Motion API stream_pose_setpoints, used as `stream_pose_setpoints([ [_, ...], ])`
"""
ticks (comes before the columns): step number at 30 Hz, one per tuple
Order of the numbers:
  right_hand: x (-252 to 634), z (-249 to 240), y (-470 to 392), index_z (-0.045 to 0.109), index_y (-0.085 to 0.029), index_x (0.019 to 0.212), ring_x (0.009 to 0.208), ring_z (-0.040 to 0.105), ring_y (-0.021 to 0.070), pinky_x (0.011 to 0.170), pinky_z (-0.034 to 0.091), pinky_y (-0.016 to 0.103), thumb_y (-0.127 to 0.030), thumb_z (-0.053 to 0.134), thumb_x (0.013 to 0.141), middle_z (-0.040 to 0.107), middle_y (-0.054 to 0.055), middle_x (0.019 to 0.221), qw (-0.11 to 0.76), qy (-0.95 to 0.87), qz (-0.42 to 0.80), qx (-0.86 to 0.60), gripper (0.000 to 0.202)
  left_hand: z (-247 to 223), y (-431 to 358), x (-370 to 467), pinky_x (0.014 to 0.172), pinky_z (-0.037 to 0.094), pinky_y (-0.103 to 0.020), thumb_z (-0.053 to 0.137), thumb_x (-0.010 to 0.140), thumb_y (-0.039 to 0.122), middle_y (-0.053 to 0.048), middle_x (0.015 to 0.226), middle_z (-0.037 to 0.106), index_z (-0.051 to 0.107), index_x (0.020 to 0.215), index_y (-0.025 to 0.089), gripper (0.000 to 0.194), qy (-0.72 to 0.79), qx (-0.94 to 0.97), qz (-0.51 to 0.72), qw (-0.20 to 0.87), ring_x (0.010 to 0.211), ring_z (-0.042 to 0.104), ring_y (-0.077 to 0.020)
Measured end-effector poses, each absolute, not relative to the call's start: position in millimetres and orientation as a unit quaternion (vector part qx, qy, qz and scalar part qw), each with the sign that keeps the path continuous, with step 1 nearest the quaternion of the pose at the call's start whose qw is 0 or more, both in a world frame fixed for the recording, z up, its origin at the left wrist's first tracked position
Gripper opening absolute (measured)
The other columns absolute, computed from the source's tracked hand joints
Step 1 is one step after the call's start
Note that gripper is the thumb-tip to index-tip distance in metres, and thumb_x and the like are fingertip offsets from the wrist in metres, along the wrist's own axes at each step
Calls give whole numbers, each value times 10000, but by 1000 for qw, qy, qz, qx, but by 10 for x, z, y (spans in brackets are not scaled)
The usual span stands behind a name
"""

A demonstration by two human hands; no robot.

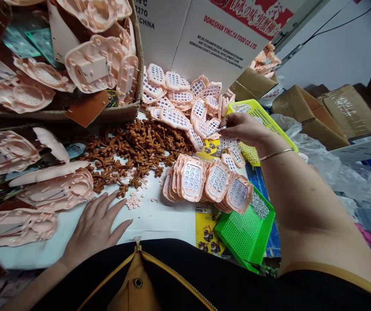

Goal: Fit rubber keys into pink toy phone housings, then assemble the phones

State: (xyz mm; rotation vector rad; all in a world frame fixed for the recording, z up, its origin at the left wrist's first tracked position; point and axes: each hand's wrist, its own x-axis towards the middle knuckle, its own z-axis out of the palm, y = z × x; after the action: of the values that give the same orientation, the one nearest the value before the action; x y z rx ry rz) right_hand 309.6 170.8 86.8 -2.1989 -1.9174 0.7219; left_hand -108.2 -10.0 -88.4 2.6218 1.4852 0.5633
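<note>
My left hand (99, 222) lies flat on the white table (169, 224), fingers spread, holding nothing. Small pink rings (134, 201) lie just beyond its fingertips. Reaching out at the right, my right hand (242, 128) has its thumb and fingers pinched together at the edge of a pale perforated panel, beside a heap of pink perforated panels (175, 119). Nearer to me, rows of pink panels with white keypad faces (193, 179) lean on one another. Brown branching plastic parts (136, 149) are piled at the middle.
A carton (136, 93) of pink shells stands at the back left, with more wired shells (55, 188) below it. A yellow basket (264, 116) is beyond my right hand. At the table's right edge, a green basket (242, 235) holds small metal screws (259, 206).
</note>
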Motion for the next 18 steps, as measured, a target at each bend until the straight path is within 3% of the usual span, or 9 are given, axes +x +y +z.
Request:
stream_pose_setpoints([
  [2, 2761, 1054, 1608, 602, -195, 952, 680, 582, 106, 632, 497, 255, -265, 652, 794, 614, 4, 790, 90, -663, 276, -690, 180, -889, -110, -1088, 1069, 420, -525, 522, 913, 520, -168, 1359, 583, 586, 1297, 168, 525, 489, 849, 192, 51, 1268, 520, -355],
  [5, 2142, 1199, 1401, 600, -189, 900, 636, 555, 83, 609, 474, 234, -168, 644, 775, 599, -28, 743, 32, -743, 336, -578, 134, -887, -112, -1090, 1094, 407, -508, 544, 912, 498, -178, 1353, 586, 482, 1387, 130, 604, 484, 843, 225, 58, 1271, 524, -339],
  [10, 1213, 889, 964, 624, -159, 822, 766, 547, 107, 715, 479, 246, 42, 551, 715, 647, 39, 918, -75, -908, 292, -292, 239, -881, -103, -1096, 1098, 409, -507, 573, 890, 523, -201, 1366, 564, 412, 1410, 103, 687, 478, 842, 242, 61, 1275, 524, -340],
  [14, 831, 457, 699, 650, -107, 985, 875, 584, 188, 814, 489, 319, -40, 500, 847, 657, 140, 1010, -173, -946, 178, -208, 215, -890, -107, -1109, 1091, 414, -515, 570, 887, 505, -209, 1380, 545, 371, 1435, 112, 703, 470, 844, 247, 74, 1287, 515, -345],
  [18, 739, 337, 632, 620, -81, 1096, 904, 589, 216, 835, 481, 349, -119, 468, 915, 633, 167, 1082, -144, -955, 126, -229, 240, -886, -112, -1114, 1089, 412, -526, 568, 877, 489, -214, 1391, 530, 326, 1462, 122, 732, 468, 842, 255, 81, 1291, 514, -355],
])
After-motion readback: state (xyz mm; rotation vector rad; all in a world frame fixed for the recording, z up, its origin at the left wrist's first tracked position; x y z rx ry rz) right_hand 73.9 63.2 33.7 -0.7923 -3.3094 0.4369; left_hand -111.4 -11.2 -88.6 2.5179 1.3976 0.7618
